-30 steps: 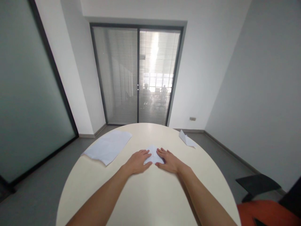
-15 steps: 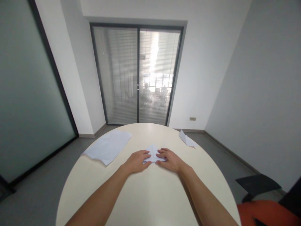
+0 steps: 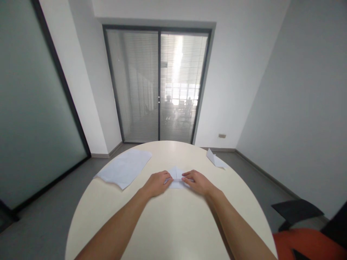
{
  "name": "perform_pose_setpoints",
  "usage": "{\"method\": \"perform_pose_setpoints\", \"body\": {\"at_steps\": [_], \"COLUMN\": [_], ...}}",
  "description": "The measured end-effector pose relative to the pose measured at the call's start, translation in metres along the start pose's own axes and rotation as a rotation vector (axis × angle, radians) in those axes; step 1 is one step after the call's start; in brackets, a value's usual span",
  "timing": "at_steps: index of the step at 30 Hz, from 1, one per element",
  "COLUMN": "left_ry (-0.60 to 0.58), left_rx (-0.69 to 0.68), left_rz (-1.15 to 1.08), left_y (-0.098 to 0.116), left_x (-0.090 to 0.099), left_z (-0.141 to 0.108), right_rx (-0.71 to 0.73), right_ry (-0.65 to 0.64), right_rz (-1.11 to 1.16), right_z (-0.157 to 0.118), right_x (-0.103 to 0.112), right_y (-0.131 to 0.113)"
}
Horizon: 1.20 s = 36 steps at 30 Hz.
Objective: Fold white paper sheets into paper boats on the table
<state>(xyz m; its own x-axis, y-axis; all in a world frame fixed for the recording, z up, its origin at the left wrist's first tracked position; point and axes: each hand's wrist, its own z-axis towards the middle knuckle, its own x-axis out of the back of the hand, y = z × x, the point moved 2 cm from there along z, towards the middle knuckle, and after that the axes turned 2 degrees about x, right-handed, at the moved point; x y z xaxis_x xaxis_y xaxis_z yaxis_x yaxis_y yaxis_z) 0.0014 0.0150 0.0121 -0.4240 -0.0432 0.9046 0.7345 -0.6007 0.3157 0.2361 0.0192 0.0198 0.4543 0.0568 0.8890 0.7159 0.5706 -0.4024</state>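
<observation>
A small folded white paper [image 3: 177,174] lies on the round cream table [image 3: 173,224] between my two hands, a crease running up its middle and a band across its lower part. My left hand [image 3: 159,183] pinches the paper's left side between thumb and fingers. On the right side, my right hand [image 3: 197,182] grips the same paper, with its thumb near the band and its fingers curled above. The fingertips partly cover both side edges of the paper.
Large white sheets [image 3: 126,168] lie at the table's far left. A folded paper piece [image 3: 216,160] stands partly upright near the far right edge. An orange chair [image 3: 306,243] with a black armrest [image 3: 298,213] is at the lower right.
Both hands' fingers have drawn in from lying spread on the paper to pinching its sides. The paper's lower edge now shows a raised band with a flat part below it.
</observation>
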Motion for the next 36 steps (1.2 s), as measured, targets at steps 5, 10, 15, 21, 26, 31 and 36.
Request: {"method": "perform_pose_setpoints", "body": {"at_steps": [5, 10, 15, 21, 26, 31, 36], "left_ry": [0.014, 0.040, 0.057, 0.070, 0.084, 0.120, 0.029], "left_rx": [0.004, 0.056, 0.078, 0.079, 0.050, -0.039, -0.037], "left_rz": [-0.002, -0.004, -0.039, -0.078, -0.051, 0.056, 0.043], "left_y": [-0.003, -0.009, -0.013, -0.019, -0.019, -0.011, 0.005], "left_x": [-0.002, -0.005, -0.007, -0.011, -0.008, -0.011, -0.021], "left_z": [0.002, 0.003, 0.004, 0.003, 0.004, 0.008, 0.005], "right_rx": [-0.024, -0.048, -0.046, -0.064, -0.079, -0.086, -0.048], "right_ry": [0.007, -0.001, 0.051, 0.061, 0.066, 0.071, 0.087], "right_rz": [-0.004, -0.022, 0.004, -0.007, 0.020, 0.012, 0.004], "right_z": [-0.001, -0.001, 0.000, -0.001, 0.000, 0.001, 0.002], "right_x": [0.001, 0.002, 0.001, -0.003, -0.003, -0.006, -0.006], "right_y": [0.001, 0.004, 0.012, 0.024, 0.028, 0.029, 0.029]}}
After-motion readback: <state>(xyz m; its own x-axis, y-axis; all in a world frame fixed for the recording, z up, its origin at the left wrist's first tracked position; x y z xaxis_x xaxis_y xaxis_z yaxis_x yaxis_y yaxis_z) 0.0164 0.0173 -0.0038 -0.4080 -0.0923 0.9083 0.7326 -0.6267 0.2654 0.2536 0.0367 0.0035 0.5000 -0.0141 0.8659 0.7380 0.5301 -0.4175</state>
